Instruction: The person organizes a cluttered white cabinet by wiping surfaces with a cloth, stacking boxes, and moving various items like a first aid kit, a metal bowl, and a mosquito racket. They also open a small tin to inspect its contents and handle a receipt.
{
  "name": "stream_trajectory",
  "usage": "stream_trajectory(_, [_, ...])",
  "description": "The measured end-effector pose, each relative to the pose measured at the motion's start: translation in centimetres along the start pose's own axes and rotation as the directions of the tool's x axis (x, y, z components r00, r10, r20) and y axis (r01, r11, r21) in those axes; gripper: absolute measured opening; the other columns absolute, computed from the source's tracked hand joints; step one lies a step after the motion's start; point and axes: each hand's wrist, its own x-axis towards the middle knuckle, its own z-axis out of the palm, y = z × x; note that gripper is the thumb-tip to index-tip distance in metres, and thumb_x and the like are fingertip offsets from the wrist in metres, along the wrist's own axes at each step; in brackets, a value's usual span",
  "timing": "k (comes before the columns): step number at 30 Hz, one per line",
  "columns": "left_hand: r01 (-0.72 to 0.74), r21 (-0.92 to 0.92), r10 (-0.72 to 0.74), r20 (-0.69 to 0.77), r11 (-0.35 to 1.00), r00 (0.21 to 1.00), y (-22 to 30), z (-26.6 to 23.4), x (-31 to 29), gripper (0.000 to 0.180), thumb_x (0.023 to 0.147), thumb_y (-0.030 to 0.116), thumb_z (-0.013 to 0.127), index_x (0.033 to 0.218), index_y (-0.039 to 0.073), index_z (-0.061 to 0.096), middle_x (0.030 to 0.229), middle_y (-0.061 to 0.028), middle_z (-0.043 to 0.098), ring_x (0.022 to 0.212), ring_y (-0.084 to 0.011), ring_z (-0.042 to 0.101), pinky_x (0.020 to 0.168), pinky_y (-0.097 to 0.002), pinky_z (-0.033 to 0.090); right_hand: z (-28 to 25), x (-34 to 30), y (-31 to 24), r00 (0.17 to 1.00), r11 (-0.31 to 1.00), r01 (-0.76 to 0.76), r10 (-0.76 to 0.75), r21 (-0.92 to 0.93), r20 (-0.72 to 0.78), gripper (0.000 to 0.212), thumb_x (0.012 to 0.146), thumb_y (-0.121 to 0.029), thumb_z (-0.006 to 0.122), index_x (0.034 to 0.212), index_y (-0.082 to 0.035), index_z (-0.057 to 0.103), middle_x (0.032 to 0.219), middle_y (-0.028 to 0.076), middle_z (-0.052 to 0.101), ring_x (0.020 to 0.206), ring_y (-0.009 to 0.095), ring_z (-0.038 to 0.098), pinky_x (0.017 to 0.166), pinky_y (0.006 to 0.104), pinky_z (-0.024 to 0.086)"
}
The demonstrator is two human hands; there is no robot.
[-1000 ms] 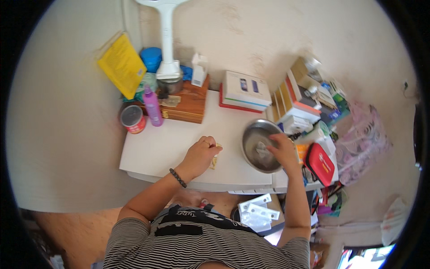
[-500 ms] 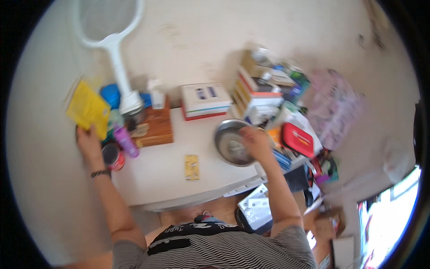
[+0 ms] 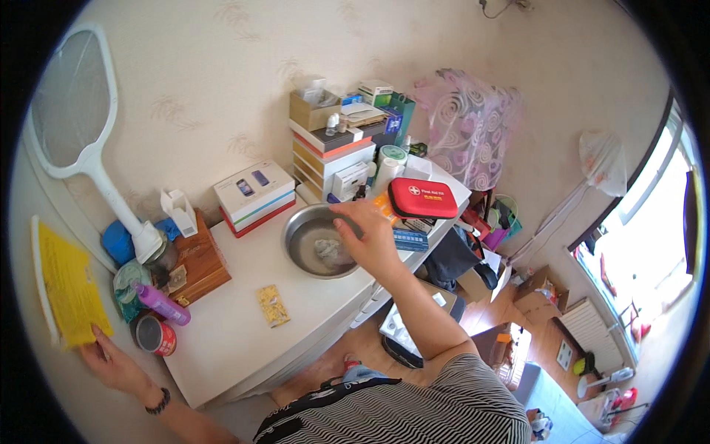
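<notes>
At the far left, my left hand point(image 3: 115, 360) is closed on the lower edge of a yellow booklet point(image 3: 70, 285) held up beside the wall. A red-and-dark open can point(image 3: 155, 335) and a purple bottle point(image 3: 163, 304) stand just right of that hand. My right hand point(image 3: 372, 240) reaches over the right rim of a metal bowl point(image 3: 296, 251), fingers apart and holding nothing that I can see. A crumpled greyish-white cloth point(image 3: 328, 252) lies in the bowl. Between my hands, a yellow patterned packet point(image 3: 274, 305) is flat on the white cabinet top point(image 3: 229, 325).
Behind the bowl are a white box point(image 3: 255, 194) and stacked boxes point(image 3: 333, 164). A red zip case point(image 3: 422, 198) sits right of my right hand. On the left, a white mesh swatter point(image 3: 100, 166) stands by a brown wooden box point(image 3: 201, 263).
The view has swung right and tilted, so the cabinet slants and its things appear further left. The booklet has come nearer with my left hand. My right hand remains over the bowl.
</notes>
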Motion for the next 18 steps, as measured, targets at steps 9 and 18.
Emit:
stream_trajectory(9, [0.194, -0.334, -0.099, 0.282, 0.922, 0.954, 13.4, 5.2, -5.2, 0.026, 0.097, 0.007, 0.055, 0.120, -0.005, 0.053, 0.113, -0.0141, 0.062, 0.100, -0.0179, 0.058, 0.090, -0.0301, 0.046, -1.2, 0.9, 6.0, 0.981, 0.999, 0.019, -0.025, 0.032, 0.193, 0.039, 0.082, -0.014, 0.071, 0.118, -0.007, 0.060, 0.119, 0.011, 0.060, 0.111, 0.024, 0.058, 0.095, 0.0420, 0.043])
stream_trajectory(18, [0.424, -0.492, 0.311, 0.849, 0.761, 0.426, 23.4, 23.9, -13.8, 0.033, 0.091, -0.005, 0.055, 0.124, -0.002, 0.052, 0.112, -0.0035, 0.060, 0.103, -0.0118, 0.055, 0.092, -0.0264, 0.043, -13.6, 8.3, 14.0, 0.921, 0.873, -0.252, 0.083, 0.418, 0.382, 0.060, 0.077, -0.017, 0.080, 0.129, -0.004, 0.051, 0.097, 0.008, 0.059, 0.071, 0.011, 0.052, 0.065, 0.0256, 0.047])
